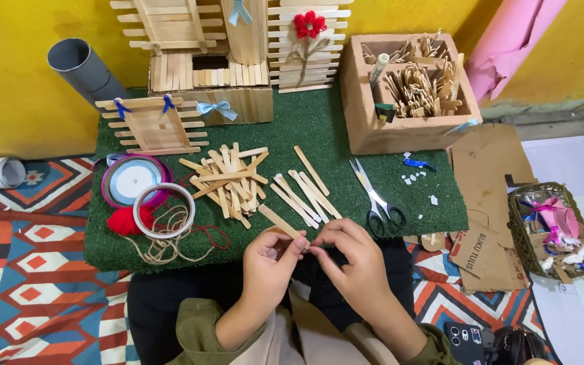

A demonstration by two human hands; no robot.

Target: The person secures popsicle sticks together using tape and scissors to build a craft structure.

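Hands meet at lower centre: the left hand (268,260) and right hand (353,260) both pinch one wooden stick (280,221), which slants up-left over the near edge of the green mat (319,128). Scissors (376,199) lie just right of it, a stick pile (228,179) to the upper left. A pinkish open box (373,132) of sticks sits upper right, a brown printed cardboard sheet (484,250) at right.
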